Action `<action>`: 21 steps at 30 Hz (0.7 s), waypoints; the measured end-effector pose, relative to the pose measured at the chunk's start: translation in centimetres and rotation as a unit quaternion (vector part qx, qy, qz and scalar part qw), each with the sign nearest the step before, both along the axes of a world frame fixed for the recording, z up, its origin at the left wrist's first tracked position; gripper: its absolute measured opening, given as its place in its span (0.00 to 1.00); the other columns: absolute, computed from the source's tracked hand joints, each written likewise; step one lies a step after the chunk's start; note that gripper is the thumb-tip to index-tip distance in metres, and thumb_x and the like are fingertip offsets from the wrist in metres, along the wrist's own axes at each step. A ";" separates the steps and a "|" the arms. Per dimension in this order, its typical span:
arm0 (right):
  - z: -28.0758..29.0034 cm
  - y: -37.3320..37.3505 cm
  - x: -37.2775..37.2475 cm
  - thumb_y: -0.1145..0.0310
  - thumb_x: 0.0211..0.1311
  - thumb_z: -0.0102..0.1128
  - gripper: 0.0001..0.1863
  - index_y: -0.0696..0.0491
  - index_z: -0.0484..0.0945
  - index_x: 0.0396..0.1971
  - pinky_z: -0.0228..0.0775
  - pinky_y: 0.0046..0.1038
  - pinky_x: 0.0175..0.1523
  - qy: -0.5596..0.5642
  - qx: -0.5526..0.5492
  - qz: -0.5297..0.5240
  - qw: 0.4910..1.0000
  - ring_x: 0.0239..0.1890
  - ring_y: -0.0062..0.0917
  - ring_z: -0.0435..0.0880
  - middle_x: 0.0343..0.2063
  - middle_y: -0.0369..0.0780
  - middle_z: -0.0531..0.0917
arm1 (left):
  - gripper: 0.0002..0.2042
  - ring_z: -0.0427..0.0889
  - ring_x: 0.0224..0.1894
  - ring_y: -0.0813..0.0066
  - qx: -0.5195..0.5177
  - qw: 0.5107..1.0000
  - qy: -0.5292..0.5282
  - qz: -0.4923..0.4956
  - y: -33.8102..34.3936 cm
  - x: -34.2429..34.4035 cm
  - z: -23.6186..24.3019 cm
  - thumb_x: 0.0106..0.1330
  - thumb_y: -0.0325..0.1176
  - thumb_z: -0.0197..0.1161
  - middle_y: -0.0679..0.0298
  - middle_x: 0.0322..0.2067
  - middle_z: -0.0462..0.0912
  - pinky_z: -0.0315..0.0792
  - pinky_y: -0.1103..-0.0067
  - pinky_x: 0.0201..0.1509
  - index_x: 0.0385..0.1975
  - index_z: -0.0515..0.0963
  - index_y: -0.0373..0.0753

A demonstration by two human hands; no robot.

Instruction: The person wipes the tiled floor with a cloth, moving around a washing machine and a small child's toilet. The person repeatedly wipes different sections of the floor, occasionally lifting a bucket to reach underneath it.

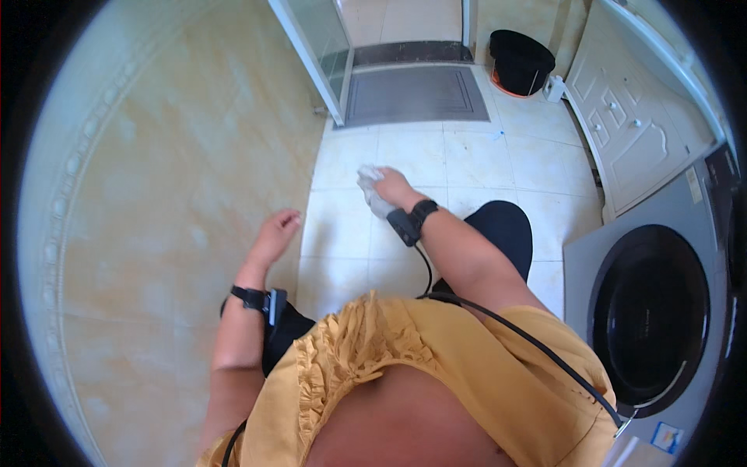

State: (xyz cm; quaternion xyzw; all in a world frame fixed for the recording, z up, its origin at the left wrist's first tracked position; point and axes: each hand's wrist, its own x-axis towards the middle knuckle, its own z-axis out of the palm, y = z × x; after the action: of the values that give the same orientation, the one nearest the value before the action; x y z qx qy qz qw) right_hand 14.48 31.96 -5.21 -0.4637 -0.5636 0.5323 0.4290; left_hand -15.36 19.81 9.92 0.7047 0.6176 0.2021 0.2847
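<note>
My right hand [395, 189] is closed around a crumpled grey-white cloth [375, 196], held out in front of me above the tiled floor. Part of the cloth hangs below the fingers on the hand's left side. To the left, my left hand [276, 236] is raised close to the wall, its fingers curled in together with nothing visible in them. Each wrist wears a black strap with a small device on it, and a cable runs from the right one [405, 226].
A marbled beige wall [171, 194] rises at my left. Ahead are an open glass door [327, 54], a grey mat [416, 93] and a black bucket [520, 62]. At my right stand a white cabinet [638, 132] and a grey front-loading washing machine [580, 272].
</note>
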 end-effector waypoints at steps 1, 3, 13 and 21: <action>0.0 -0.5 0.3 0.65 0.68 0.61 0.14 0.54 0.82 0.49 0.76 0.28 0.45 -0.009 -0.002 -0.023 1.000 0.38 0.28 0.85 0.39 0.41 0.87 | 0.14 0.81 0.47 0.76 0.008 0.999 -0.005 -0.032 -0.6 1.3 1.0 0.72 0.35 0.63 0.63 0.44 0.86 0.75 0.77 0.54 0.50 0.81 0.34; -0.9 -1.2 0.7 0.65 0.68 0.61 0.13 0.53 0.84 0.49 0.76 0.27 0.44 -0.046 -0.030 -0.057 0.997 0.37 0.26 0.85 0.38 0.41 0.87 | 0.14 0.81 0.48 0.76 -0.009 0.998 -0.025 -0.061 -1.8 4.0 2.8 0.72 0.34 0.63 0.62 0.44 0.86 0.75 0.77 0.54 0.51 0.80 0.33; 0.7 -5.4 1.7 0.68 0.60 0.66 0.24 0.56 0.79 0.57 0.75 0.31 0.54 -0.094 -0.019 -0.062 0.993 0.49 0.35 0.85 0.47 0.47 0.86 | 0.14 0.80 0.51 0.77 0.022 0.981 -0.100 -0.164 -3.0 10.5 7.8 0.74 0.32 0.62 0.63 0.48 0.84 0.74 0.79 0.56 0.54 0.79 0.33; -3.2 -5.5 4.9 0.65 0.61 0.61 0.24 0.56 0.79 0.57 0.76 0.38 0.57 -0.151 -0.115 -0.170 0.967 0.53 0.46 0.83 0.50 0.53 0.85 | 0.14 0.82 0.47 0.74 0.012 0.973 -0.158 -0.166 5.1 13.2 2.6 0.70 0.33 0.64 0.59 0.44 0.85 0.76 0.78 0.52 0.52 0.81 0.34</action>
State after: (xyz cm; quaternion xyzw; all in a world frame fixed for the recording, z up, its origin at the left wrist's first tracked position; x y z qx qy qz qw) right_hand 19.34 26.47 -8.46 -0.6738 -0.4696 0.4368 0.3670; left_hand -2.20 24.95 12.49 0.7597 0.4369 0.2681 0.4001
